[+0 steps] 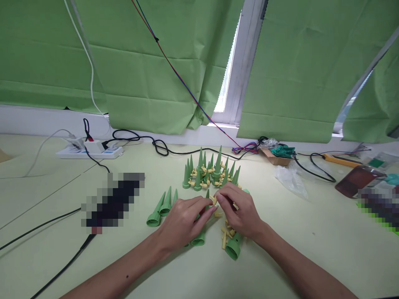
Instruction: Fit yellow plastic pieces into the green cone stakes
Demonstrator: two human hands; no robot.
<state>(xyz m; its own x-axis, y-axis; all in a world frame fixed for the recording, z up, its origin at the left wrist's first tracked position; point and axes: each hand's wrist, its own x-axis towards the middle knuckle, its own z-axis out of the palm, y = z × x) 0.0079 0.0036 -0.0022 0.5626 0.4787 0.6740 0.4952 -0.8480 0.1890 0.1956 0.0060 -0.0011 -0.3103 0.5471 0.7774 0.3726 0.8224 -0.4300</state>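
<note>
My left hand (186, 216) and my right hand (239, 207) meet over the table, fingertips pinched around a small yellow plastic valve piece (214, 201). Green plastic cone spikes (153, 217) lie left of my left hand, and others lie partly hidden under it. Below my right hand is another cone spike (233, 247), its hollow end towards me, beside loose yellow valve pieces (224, 238). Beyond my hands stands a cluster of upright green spikes (197, 181), several with yellow pieces fitted at the side.
A power strip (90, 153) with plugs sits at the back left. A blurred dark object (115, 201) with a cable lies left. At the back right are a small cardboard box (275, 157), a clear plastic bag (289, 180) and a reddish-brown bottle (358, 181).
</note>
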